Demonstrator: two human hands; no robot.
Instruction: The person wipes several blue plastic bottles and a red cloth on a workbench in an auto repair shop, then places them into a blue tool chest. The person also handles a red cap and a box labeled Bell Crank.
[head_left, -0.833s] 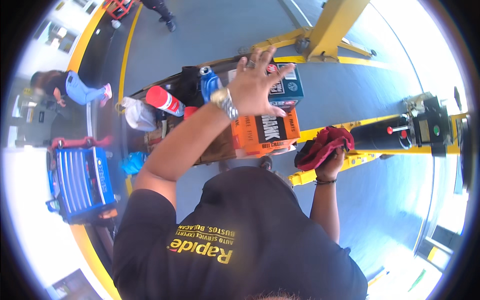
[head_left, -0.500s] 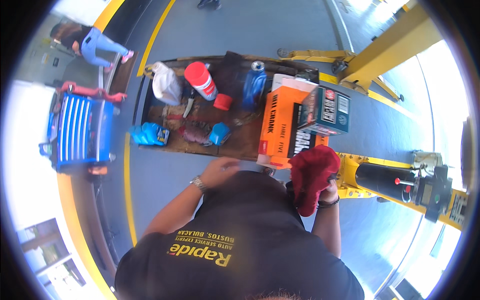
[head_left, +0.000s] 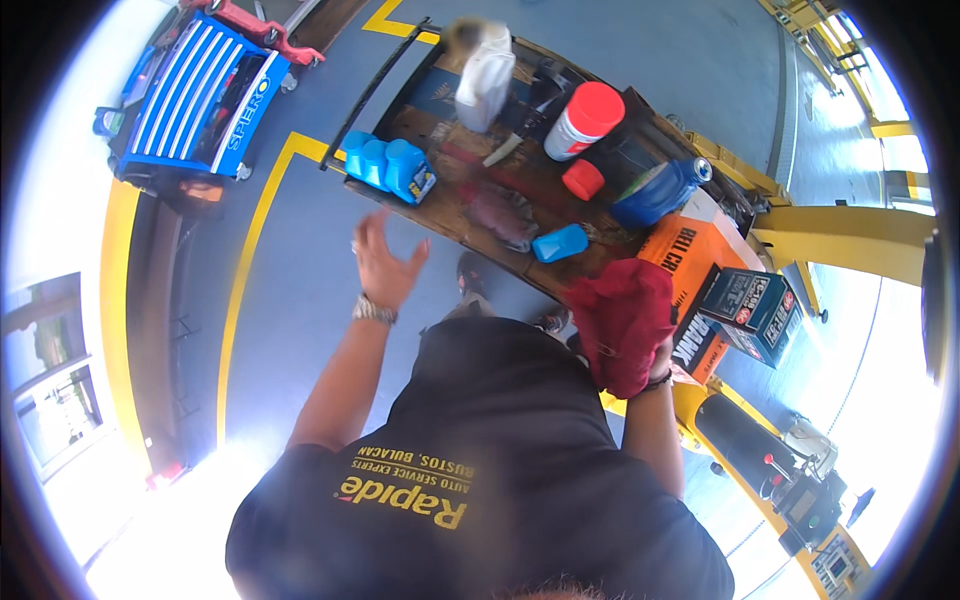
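Observation:
My left hand (head_left: 388, 262) is raised in front of the cart, fingers spread and holding nothing. Nearest to it is a group of small blue bottles (head_left: 390, 168) on the cart's near left corner. A dark red cloth (head_left: 625, 325) hangs from my right hand (head_left: 662, 358), whose fingers are mostly covered by it. The cloth is beside the cart's near right part, by an orange box (head_left: 685, 250). Between the hands, a single blue bottle (head_left: 560, 243) lies near the cart's edge beside a crumpled greyish-red rag (head_left: 503, 215).
The worn wooden cart (head_left: 440, 215) also bears a white container (head_left: 486, 85), a red-topped canister (head_left: 585, 120), a red cap (head_left: 583, 180) and a blue jug (head_left: 660, 190). A dark green box (head_left: 750, 312) rests at right. Yellow lift parts (head_left: 850, 243) and a blue tool cabinet (head_left: 200, 95) stand around.
My view has turned, so the cart now appears tilted. My left hand has moved away from my body toward the blue bottles, spreading its fingers. The cloth stays in my right hand.

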